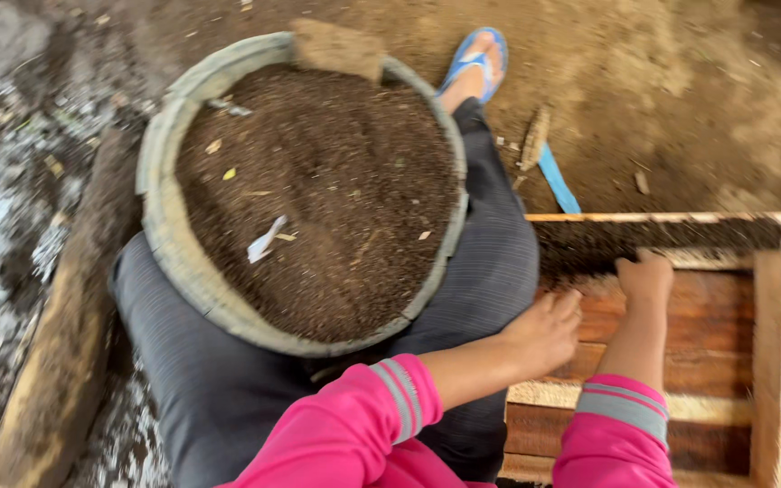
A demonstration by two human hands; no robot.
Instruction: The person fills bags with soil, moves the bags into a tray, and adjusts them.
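One big round basin (166,237) sits on the person's lap, to the left of both hands, and it is full to the top with dark brown crumbly stuff (336,181). A few small bits lie on top of it: one white scrap (265,240) and some little yellow flakes. One clump of brown dirt (337,47) rests on the far rim of the basin. One wooden tray (775,334) with pale edges and reddish boards lies under and around the hands. It holds one strip of the same dark stuff (657,237) along its far side, just past the right hand. The left hand (546,333) lies flat on the near left corner of the tray, fingers loose and holding nothing. The right hand (645,276) is curled into a fist at the edge of the dark strip; I cannot tell if it has grabbed some. Two pink sleeves with grey cuffs cover the arms. One long brown log (65,334) lies far left of the hands. One foot in a blue sandal (475,61) shows beyond the basin. One blue stick (558,179) lies on the dirt ground above the tray.
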